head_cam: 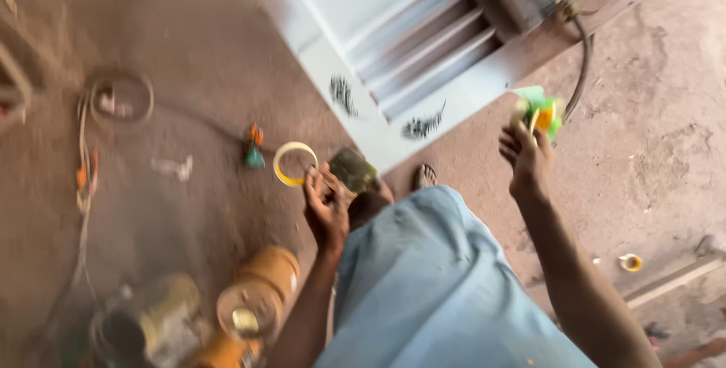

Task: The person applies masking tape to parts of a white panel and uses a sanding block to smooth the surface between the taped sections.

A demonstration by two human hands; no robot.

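Both hands raised over a dirt floor, each holding something; frame blurred.

Left hand (327, 205): fingers curled around a flat dark rectangular block (352, 169), with a yellow tape ring (294, 164) just beside it. Right hand (525, 158): fingers bunched, pinching a crumpled green-and-orange packet (541, 109) near the pale grey louvred metal door (408, 43).

Shot from a single head-worn camera, aimed steeply down over the wearer's own blue-clad lap (439, 285) onto the dirt floor (189, 50). Held close enough for both forearms to fill the lower frame, left hand (327, 209) and right hand (527, 158) raised in front. Tilted, with a pale grey louvred panel (423, 43) crossing the top. Blurred throughout. No second view for overlap.
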